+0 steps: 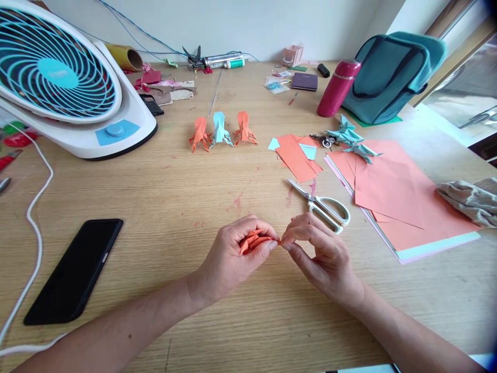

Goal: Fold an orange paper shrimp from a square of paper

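An orange folded paper figure (252, 241) lies inside the curl of my left hand (236, 254), mostly covered by the fingers. My left thumb and fingertips close on it near one narrow tip. That tip is pinched between the thumb and forefinger of my right hand (320, 256), which almost touches my left. Just beyond my right hand, white-handled scissors (330, 210) lie with their blades pointing away to the left. Farther back stand an orange origami figure (200, 132), a light blue one (220, 128) and a second orange one (244, 127), in a row.
Orange paper sheets (396, 191) and cut paper strips (295, 155) lie at right, near blue folded figures (345, 132). A pink bottle (338, 88) stands by a teal bag (388, 77). At left are a fan (128, 109), a black phone (73, 272) and a white cable (39, 243).
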Tool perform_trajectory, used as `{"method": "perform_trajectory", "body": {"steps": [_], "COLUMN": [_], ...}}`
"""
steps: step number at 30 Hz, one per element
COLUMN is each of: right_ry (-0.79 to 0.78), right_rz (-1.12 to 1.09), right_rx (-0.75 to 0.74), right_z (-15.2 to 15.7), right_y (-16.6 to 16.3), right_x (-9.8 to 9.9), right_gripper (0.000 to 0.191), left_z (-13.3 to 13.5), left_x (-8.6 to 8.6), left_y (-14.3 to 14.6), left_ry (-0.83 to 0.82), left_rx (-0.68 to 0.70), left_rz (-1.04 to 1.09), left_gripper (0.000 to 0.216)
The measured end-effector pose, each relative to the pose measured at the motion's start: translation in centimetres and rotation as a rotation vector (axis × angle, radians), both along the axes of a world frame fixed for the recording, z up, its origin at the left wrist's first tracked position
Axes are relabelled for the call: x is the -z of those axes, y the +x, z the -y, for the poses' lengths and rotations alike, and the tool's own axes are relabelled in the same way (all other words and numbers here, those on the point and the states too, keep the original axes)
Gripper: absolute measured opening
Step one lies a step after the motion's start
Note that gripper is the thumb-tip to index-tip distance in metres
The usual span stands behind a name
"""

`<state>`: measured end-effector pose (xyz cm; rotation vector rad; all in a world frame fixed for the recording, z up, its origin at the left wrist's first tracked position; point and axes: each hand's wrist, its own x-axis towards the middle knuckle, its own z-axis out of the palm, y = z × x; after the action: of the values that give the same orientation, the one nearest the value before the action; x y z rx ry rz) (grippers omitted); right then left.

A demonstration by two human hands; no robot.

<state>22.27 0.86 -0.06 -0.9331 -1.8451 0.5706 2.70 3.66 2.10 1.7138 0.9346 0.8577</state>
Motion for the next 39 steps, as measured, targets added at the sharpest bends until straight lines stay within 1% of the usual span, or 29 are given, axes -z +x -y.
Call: {"method": "perform_trajectory", "body": {"steps": [9,14,18,20,25,36,39], "right_ry": [-0.035,-0.029,-0.021,-0.008,-0.012,0.024,0.023], "right_rz": [-0.035,-0.027,-0.009,0.015,0.043,0.065,0.065], "right_rx": [0.01,0.021,0.023,0.028,0.054,0.047,0.049], "right_z": [-0.1,-0.11,-0.08,-0.02,0.09,0.28,0.25], "right_y": [0.08,-0.01,-0.02,-0.04,-0.21,-0.2,-0.23], "right_x": [0.05,0.11,0.09,0.06,0.05,0.03,0.06], "right_gripper": [0.016,0.017,0.017,0.017,0.015,0.019,0.02], "left_z": [-0.24,-0.14,-0.06,-0.05,-0.14,0.09,0.01], "left_x": [0.27,0.53,0.44,0.43,0.49,0.71,0.56], "left_y": [0.05,0.09,0.09,0.07,0.07,0.03,0.1], "left_ry": [-0.031,-0.142,-0.257,-0.276,-0.212,-0.166,-0.111], "left_rx": [-0.009,0.003,0.012,0.014,0.022,0.006,0.0], "left_rz": [0.008,0.09,0.124,0.121,0.092,0.043,0.021], "left_gripper": [0.008,0.005,0.01,0.011,0.011,0.01,0.009]}}
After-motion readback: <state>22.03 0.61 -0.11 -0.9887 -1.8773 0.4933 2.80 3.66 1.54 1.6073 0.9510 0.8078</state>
